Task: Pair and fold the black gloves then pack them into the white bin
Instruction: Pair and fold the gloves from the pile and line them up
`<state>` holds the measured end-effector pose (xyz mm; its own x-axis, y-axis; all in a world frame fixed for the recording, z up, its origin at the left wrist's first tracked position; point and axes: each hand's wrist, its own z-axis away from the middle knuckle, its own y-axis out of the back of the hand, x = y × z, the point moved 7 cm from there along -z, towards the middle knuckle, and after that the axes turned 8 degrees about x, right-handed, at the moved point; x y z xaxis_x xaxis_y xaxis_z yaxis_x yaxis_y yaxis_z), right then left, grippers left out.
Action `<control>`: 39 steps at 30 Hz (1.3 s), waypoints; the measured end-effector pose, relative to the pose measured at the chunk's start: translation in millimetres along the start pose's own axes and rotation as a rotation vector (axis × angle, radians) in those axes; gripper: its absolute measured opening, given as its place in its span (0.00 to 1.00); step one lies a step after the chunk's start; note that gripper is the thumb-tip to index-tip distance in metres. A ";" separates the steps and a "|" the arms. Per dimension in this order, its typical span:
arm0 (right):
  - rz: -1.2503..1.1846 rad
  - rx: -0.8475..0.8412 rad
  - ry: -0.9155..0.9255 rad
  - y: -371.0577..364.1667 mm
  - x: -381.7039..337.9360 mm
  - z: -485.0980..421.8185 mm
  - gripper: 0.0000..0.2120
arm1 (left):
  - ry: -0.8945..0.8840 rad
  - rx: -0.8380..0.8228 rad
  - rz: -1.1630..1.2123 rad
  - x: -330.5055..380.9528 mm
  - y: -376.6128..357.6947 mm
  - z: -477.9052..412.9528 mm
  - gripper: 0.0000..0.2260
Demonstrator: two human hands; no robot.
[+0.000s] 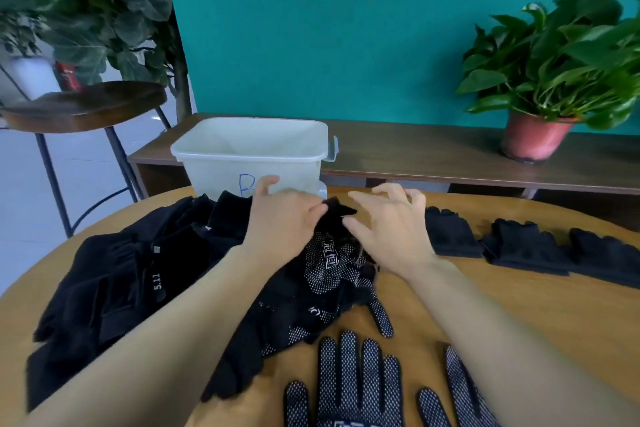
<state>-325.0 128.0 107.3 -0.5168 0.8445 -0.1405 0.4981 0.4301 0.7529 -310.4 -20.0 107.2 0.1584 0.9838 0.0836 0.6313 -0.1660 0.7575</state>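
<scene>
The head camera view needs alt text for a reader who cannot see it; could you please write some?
A person's left hand pinches a black glove over a wooden table, the right hand open beside it. A heap of gloves lies to the left, folded gloves in a row to the right, and a white bin stands behind.

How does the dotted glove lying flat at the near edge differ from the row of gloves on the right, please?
The dotted glove lies flat with fingers spread; the row of gloves sits as compact folded bundles. The dotted glove carries white grip dots; the row of gloves looks plain black. The dotted glove is nearest the person; the row of gloves lies farther back. Both rest on the wooden table.
</scene>
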 end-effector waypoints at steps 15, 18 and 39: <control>-0.948 -0.303 -0.462 97.4 -46.0 32.8 0.08 | 0.399 -0.275 0.978 18.9 128.4 38.6 0.22; -0.935 -0.325 -0.514 111.6 -41.7 54.0 0.10 | 0.408 -0.317 1.002 30.9 129.8 57.0 0.20; -0.967 -0.257 -0.590 175.5 33.4 133.8 0.17 | 0.387 -0.548 1.105 156.2 107.9 96.9 0.21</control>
<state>-161.7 274.3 148.7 -0.1662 0.2457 -0.9550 -0.1182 0.9565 0.2667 -144.0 109.2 139.2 0.1068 0.3142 0.9433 -0.0995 -0.9406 0.3246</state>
